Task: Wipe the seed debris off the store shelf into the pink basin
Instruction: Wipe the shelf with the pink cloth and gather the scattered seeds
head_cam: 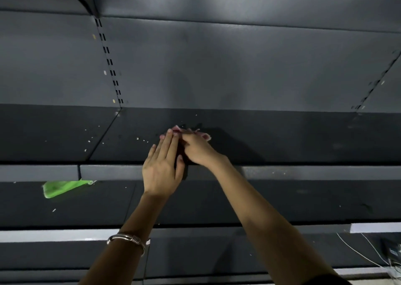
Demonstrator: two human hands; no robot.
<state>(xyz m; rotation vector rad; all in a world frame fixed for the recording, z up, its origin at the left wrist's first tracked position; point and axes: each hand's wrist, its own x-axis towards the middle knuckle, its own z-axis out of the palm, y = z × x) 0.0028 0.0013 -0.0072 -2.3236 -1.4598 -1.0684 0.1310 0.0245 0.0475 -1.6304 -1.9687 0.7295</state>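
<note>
Seed debris (142, 139) scattered across dark store shelf (282, 137); right hand (196, 146) clutching pink cloth (205, 135), left hand (161, 167) flat alongside, fingers straight, touching.

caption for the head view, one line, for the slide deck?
Right hand presses a pink cloth on the dark shelf beside the flat left hand; pale seed debris lies left.
</note>
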